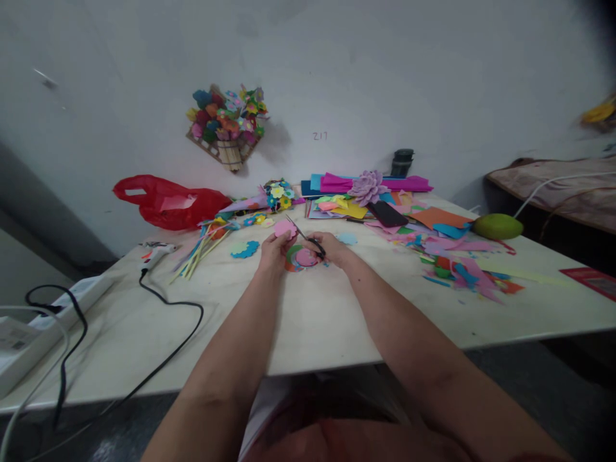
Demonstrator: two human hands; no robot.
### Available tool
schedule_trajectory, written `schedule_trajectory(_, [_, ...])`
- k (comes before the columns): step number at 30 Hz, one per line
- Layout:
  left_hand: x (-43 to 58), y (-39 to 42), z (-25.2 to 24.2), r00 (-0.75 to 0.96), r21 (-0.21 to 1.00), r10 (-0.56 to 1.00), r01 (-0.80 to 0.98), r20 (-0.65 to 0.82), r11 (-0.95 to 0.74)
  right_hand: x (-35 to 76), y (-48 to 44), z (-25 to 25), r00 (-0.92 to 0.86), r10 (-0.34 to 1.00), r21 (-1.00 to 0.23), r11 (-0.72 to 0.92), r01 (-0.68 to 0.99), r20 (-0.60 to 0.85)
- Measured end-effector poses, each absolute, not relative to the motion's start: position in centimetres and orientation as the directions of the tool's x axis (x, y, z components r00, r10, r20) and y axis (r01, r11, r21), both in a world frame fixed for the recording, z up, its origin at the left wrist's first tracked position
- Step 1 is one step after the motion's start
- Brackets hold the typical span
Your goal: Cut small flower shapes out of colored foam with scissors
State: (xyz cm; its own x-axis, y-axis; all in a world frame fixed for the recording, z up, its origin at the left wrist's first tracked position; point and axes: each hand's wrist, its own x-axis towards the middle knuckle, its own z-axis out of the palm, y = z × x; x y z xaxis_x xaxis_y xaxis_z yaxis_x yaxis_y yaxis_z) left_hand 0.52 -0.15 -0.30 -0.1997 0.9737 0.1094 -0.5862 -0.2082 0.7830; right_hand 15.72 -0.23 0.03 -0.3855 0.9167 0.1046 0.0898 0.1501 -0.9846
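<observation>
My left hand [274, 251] pinches a small pink paper piece [285, 228] with a scalloped edge. Black-handled scissors [316, 246] are in my right hand [333, 248], their blades pointing up and left at the pink paper's right side. Below and between my hands, several round paper pieces [306, 258] in pink, green and orange lie on the table, partly covered by my fingers. A blue scalloped paper piece [246, 249] rests left of my left hand, and a pale blue one [347, 239] lies just beyond my right hand.
A hot glue gun [156, 255] and a power strip [58, 327] with cables are at left. Behind stand a red plastic bag [171, 202] and paper flowers [278, 194]. At right lie a phone [387, 214], paper scraps [462, 256] and a green fruit-like object [497, 226].
</observation>
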Motion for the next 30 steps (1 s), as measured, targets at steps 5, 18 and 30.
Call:
schedule_trajectory(5, [0.4, -0.4, -0.1, -0.188, 0.779, 0.975, -0.591, 0.116, -0.207, 16.0, -0.4, 0.3, -0.451, 0.887, -0.981, 0.164, 0.103, 0.101])
schedule_trajectory(18, [0.4, -0.6, 0.1, -0.159, 0.786, 0.978, -0.585, 0.133, -0.202, 16.1, -0.8, 0.8, -0.467, 0.877, -0.979, 0.177, 0.105, 0.109])
schedule_trajectory(30, [0.6, -0.6, 0.1, -0.153, 0.798, 0.981, -0.574, 0.116, -0.184, 15.7, -1.1, 1.2, -0.415, 0.906, -0.99, 0.126, 0.065, 0.088])
